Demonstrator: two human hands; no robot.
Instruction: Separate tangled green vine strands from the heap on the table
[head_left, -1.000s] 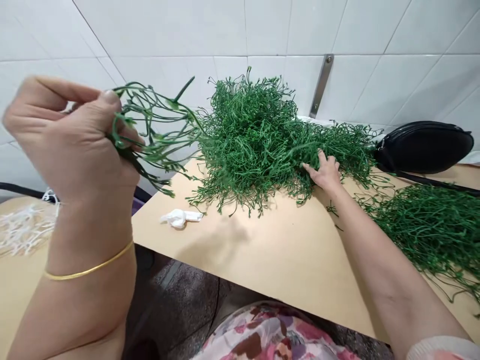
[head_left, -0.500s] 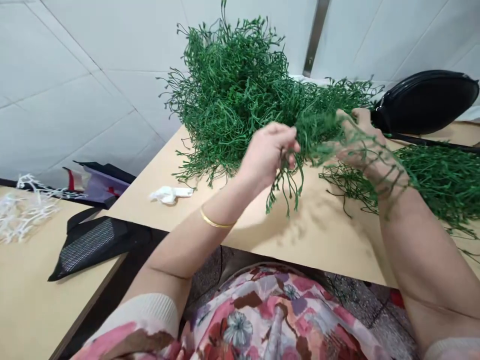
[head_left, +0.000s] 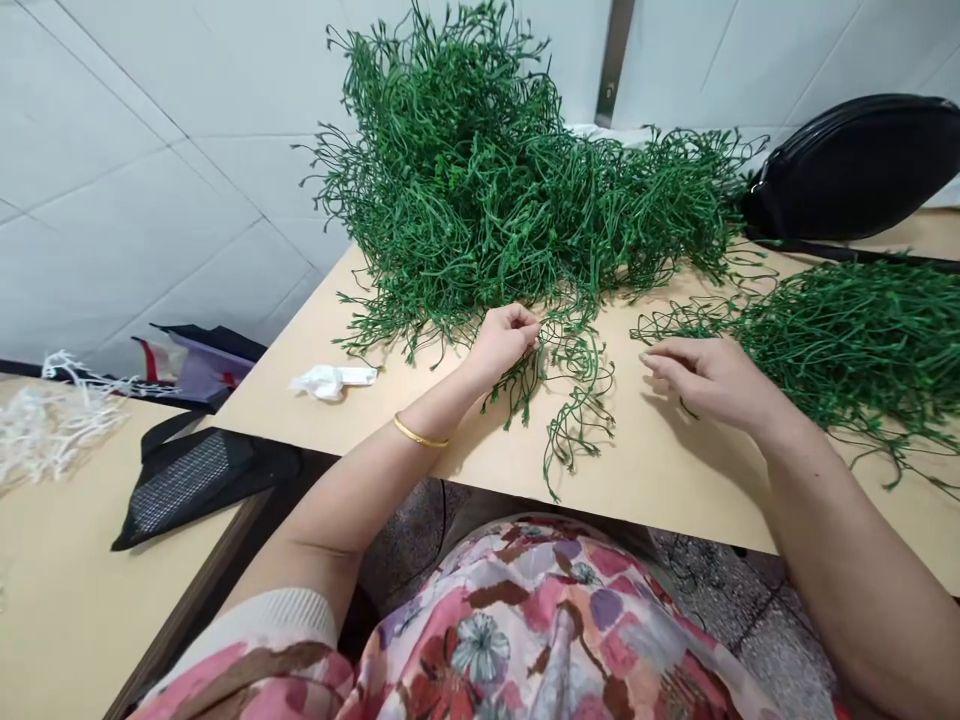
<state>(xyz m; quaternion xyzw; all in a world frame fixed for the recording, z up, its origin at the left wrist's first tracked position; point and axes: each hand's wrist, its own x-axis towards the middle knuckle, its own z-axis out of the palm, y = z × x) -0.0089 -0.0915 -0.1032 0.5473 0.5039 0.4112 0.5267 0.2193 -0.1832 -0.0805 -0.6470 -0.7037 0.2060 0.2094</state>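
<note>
Left hand (head_left: 504, 345) pinching sprigs (head_left: 574, 385) — right (head_left: 712, 380) open

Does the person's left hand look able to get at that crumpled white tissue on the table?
Probably yes. The left hand is close to the crumpled white tissue, and only bare tabletop lies between them. The artificial green foliage sits behind that path, not across it.
</note>
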